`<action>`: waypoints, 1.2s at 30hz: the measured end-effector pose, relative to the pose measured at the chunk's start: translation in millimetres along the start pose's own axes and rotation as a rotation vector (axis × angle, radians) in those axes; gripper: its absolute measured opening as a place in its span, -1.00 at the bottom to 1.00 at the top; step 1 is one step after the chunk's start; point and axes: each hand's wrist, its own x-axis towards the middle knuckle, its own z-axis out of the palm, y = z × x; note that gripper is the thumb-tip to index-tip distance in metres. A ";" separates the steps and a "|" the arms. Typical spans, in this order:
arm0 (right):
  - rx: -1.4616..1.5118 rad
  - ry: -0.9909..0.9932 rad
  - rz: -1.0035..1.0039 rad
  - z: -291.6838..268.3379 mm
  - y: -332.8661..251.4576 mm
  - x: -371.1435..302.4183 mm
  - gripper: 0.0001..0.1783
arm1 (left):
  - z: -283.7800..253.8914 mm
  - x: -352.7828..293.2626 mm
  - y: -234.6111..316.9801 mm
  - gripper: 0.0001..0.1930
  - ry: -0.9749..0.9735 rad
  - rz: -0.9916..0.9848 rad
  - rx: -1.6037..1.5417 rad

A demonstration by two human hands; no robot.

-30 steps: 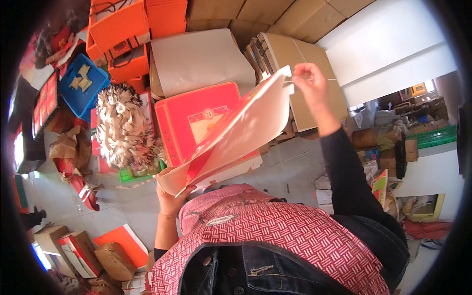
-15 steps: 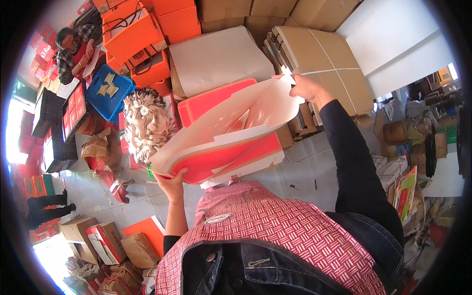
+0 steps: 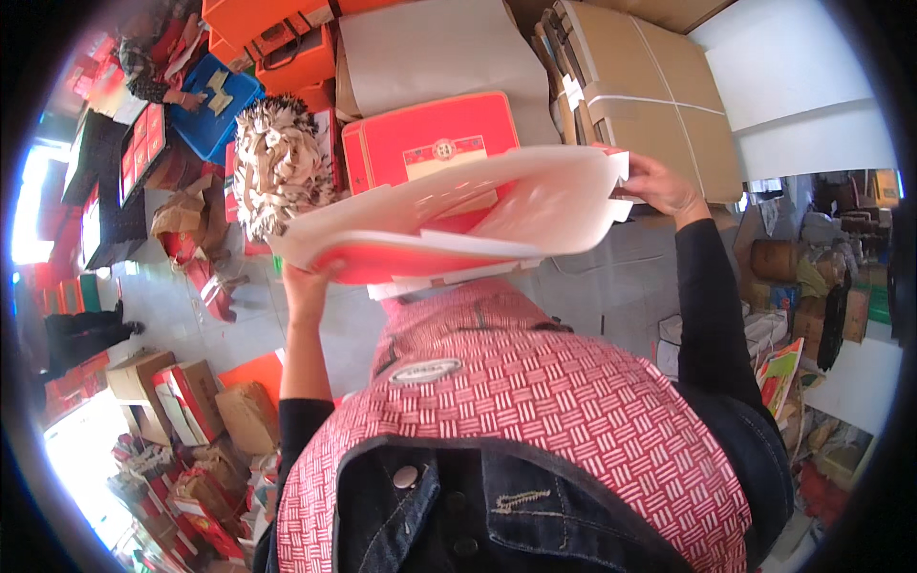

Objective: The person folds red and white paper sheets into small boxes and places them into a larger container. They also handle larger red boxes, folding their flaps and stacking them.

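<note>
Between my hands is a large die-cut card sheet [image 3: 564, 196], white inside and red outside, bowed into a curve in front of my apron. My left hand [image 3: 304, 286] grips its left end, the fingers partly hidden by the card. At the right end, my right hand [image 3: 662, 186] pinches the notched edge by its white tabs. Behind the held sheet lies a stack of red printed card [image 3: 382, 153], its lower part covered. Left of the stack sits a big bundle of beige strips [image 3: 282, 172] with dark frayed tips.
A grey-white sheet-topped stack [image 3: 435, 57] stands behind, beside strapped flat cardboard [image 3: 659, 105]. Orange boxes [image 3: 296, 67] and a blue crate [image 3: 205, 129] are at the far left, where another person's hand reaches into the crate. Brown cartons [image 3: 143, 382] stand lower left.
The sheet has come round more level, its right end shifting right and down with my right hand. More of the red stack shows behind it. The other person's hand has moved into the blue crate.
</note>
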 end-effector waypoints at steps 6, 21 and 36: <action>-0.493 -0.163 -0.103 -41.4 71.0 57.5 -0.02 | 3.3 23.4 2.8 -0.49 0.099 -0.004 0.057; -1.160 -0.111 -0.580 178.6 165.4 169.2 0.03 | -67.6 137.8 -46.6 -0.36 0.635 -0.401 -0.209; -1.430 -0.404 -0.402 258.0 261.9 299.5 0.11 | -75.4 101.9 -187.2 -0.13 1.064 -0.710 -0.022</action>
